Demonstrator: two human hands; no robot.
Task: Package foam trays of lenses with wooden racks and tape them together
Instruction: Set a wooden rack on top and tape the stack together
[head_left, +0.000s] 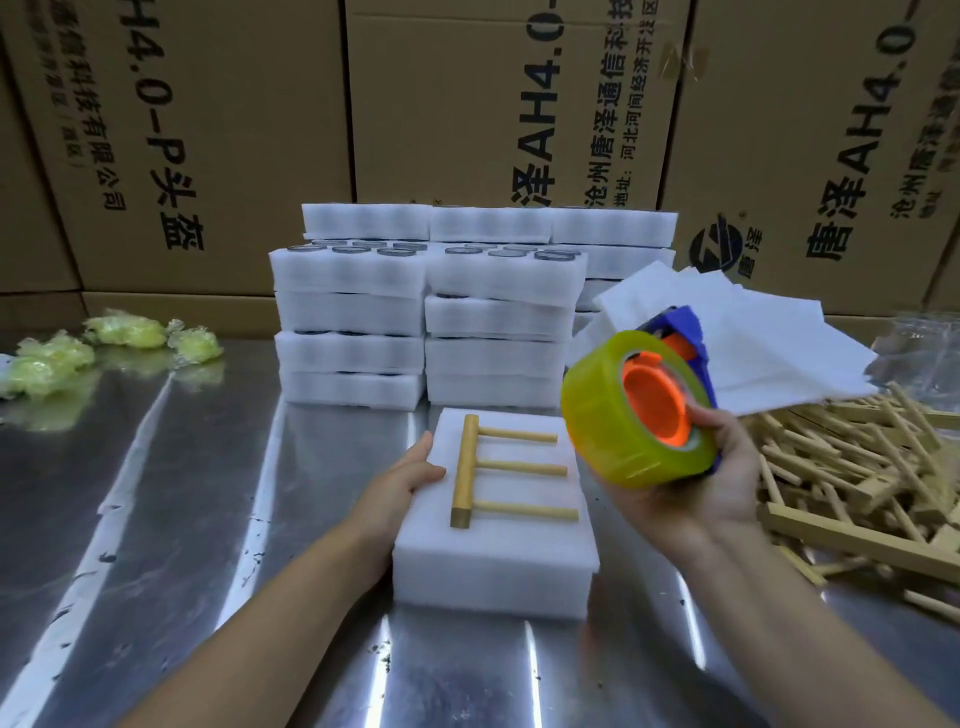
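Under the left hand's (410, 475) nearly straight fingers, which press on the left edge of the foam tray bundle (498, 561), the wooden rack (498, 467) lies loose and untaped on top, just right of the fingertips. Further right, the right hand (711, 478) curls its fingers round the tape dispenser (636, 410) above the bundle's right edge. Pulling tape could slide the rack or skew the layers, as only one hand pins them. Beyond the fingers, behind stacked foam trays (426, 312), cardboard boxes (234, 130) read "AH4.0-P" and "唐泽AH4.0".

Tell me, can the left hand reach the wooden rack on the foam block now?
Probably yes. The left hand rests on the left edge of the foam block, beside the wooden rack, and nothing lies between them.
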